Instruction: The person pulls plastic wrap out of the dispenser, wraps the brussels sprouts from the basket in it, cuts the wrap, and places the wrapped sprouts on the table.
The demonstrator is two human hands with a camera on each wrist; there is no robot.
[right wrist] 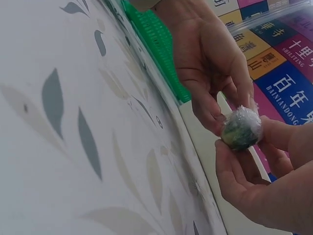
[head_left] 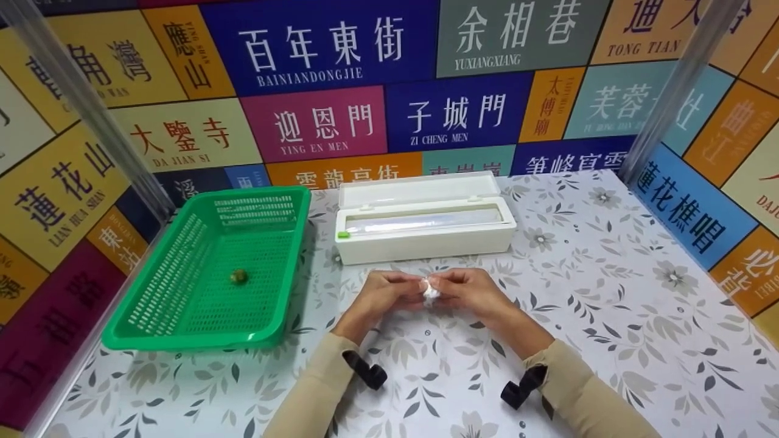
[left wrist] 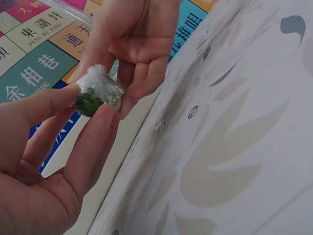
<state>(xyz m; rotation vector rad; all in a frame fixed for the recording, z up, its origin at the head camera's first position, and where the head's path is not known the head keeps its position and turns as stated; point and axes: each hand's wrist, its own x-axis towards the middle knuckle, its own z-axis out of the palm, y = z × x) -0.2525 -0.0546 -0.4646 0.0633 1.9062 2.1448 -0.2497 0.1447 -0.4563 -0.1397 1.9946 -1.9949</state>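
Note:
Between both hands, above the table, is a small round green thing wrapped in clear cling film [left wrist: 99, 92]; its exact kind cannot be told. The film is bunched into a whitish twist on top. My left hand [head_left: 389, 288] pinches it from one side with thumb and fingertips. From the other side my right hand [head_left: 467, 288] pinches it too, its fingers close to the left ones. In the head view the fingers hide most of it, and only the white crumpled film shows. Behind the hands stands a white cling film box [head_left: 426, 244], lid raised, with a film roll [head_left: 426, 221] inside.
On the left stands a green plastic basket [head_left: 286, 286] holding one small greenish-brown round thing [head_left: 238, 277]. A green slider [head_left: 344, 234] sits on the film box's front left edge. A flower-patterned cloth [head_left: 608, 292] covers the table, and sign-printed panels [head_left: 322, 121] surround it.

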